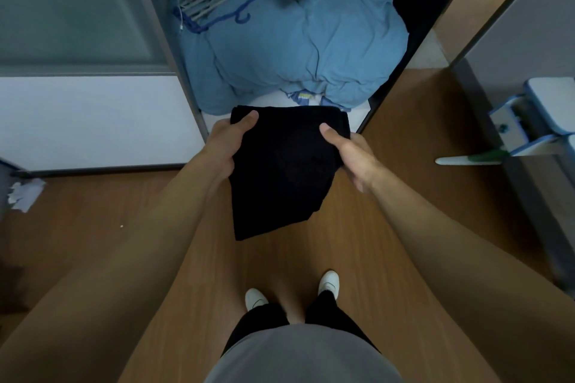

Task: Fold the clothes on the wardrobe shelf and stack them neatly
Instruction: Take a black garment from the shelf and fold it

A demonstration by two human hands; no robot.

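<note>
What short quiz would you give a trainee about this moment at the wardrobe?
1. Fill the gap: the left hand and the right hand both grip a folded black ____.
2. True or false: the hangers lie inside the wardrobe, together with the blue bedding.
3. Choose one: the person's shoes are A) white, B) red, C) black.

Key: 1 garment; 2 true; 3 A.
</note>
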